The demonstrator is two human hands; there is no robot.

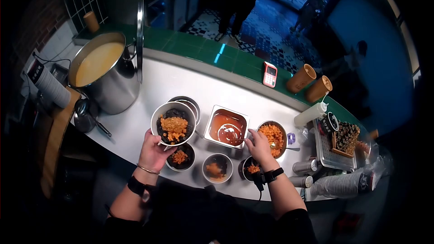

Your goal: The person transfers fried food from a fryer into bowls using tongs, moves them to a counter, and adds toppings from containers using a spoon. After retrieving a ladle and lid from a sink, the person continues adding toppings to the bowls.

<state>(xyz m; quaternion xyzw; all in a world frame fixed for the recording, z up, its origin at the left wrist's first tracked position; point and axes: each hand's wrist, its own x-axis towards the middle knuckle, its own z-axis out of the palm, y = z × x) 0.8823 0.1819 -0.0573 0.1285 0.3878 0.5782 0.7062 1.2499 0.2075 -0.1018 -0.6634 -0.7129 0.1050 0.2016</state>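
My left hand [153, 152] grips a white bowl [154, 116] by its lower rim, tilted toward me. Inside it, orange diced topping [174, 126] lies over a dark filling. My right hand [260, 147] is closed at the right edge of a square steel container [209, 129] of red-brown sauce [226, 119]. Its fingers pinch the thin handle of a ladle [239, 140], whose head sits in the sauce and is hard to make out. Beside that hand stands a bowl of orange dice [272, 134] with a spoon in it.
Several bowls line the near counter edge, including one with cloudy contents [218, 168]. A large steel pot [115, 88] stands left. At right are a squeeze bottle [312, 114], a metal tray [326, 153] and stacked cups [341, 185]. A card terminal [270, 74] rests on the green ledge [190, 47].
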